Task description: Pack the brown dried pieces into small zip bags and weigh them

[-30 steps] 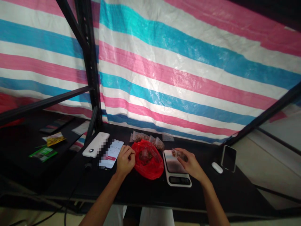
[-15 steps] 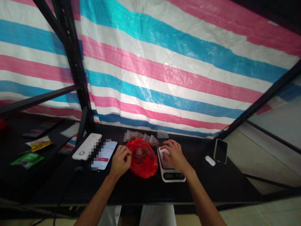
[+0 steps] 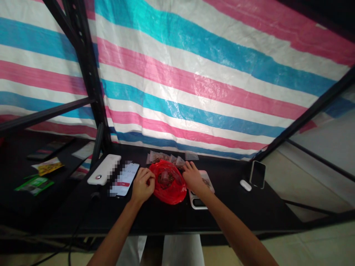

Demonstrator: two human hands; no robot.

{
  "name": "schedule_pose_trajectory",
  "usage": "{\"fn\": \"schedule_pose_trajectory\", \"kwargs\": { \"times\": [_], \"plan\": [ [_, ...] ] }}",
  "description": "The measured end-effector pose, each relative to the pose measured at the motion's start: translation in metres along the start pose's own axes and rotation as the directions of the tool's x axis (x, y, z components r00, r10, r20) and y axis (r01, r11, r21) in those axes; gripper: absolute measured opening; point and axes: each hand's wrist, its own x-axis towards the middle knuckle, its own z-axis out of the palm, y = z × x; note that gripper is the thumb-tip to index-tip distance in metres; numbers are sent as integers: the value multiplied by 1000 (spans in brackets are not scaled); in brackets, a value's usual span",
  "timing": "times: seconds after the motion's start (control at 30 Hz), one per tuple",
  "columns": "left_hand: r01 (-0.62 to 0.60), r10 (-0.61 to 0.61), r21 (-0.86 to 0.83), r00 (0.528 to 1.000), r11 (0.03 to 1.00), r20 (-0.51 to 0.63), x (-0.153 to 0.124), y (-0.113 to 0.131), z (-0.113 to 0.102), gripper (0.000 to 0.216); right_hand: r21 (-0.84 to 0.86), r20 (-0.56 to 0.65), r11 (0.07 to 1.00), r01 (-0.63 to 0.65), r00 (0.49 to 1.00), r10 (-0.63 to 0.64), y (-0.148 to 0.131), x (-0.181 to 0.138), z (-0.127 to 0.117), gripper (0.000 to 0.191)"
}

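Observation:
A red plastic bag [image 3: 177,194] lies spread open on the black table, with brown dried bits and a small clear cup [image 3: 167,178] inside it. Curled fingers of my left hand [image 3: 143,186] close on the bag's left rim. My right hand [image 3: 193,179] reaches over the bag's right edge and partly covers a white kitchen scale [image 3: 195,205]. Its fingers stretch forward, apart, towards small filled zip bags [image 3: 179,162]; no held thing shows. Something brownish, perhaps a small filled bag [image 3: 206,181], rests on the scale's plate, partly hidden by that hand.
Left of the bag lie a lit phone [image 3: 126,181] and a white power bank [image 3: 104,170]. A flat clear bag [image 3: 192,156] sits at the back. Towards the right are a white earbud case [image 3: 245,185] and another phone [image 3: 257,174]. A black metal post [image 3: 88,74] rises on the left.
My right hand has moved left, from above the scale's plate to the bag's right edge, uncovering the brownish thing on the scale. My left hand stays at the bag's rim.

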Motion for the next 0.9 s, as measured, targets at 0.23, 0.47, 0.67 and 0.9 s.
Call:
{"fn": "schedule_pose_trajectory", "kwargs": {
  "times": [0.23, 0.47, 0.67, 0.9],
  "plan": [
    [4, -4, -11, 1000, 1000, -9, -1, -2, 1, 26, 48, -39, 999, 7, 999, -6, 2, -3, -11, 26],
    [15, -15, -4, 1000, 1000, -8, 0, -2, 1, 26, 211, -187, 976, 44, 982, -4, -7, -12, -52, 16],
    [27, -27, -6, 1000, 1000, -9, -1, -1, 1, 25, 347, -218, 923, 168, 971, -95, -17, -17, -63, 20],
    [22, -22, 9, 999, 1000, -47, 0, -1, -1, 26, 432, -122, 902, 18, 992, 39, 59, -52, -53, 32]
  ]
}}
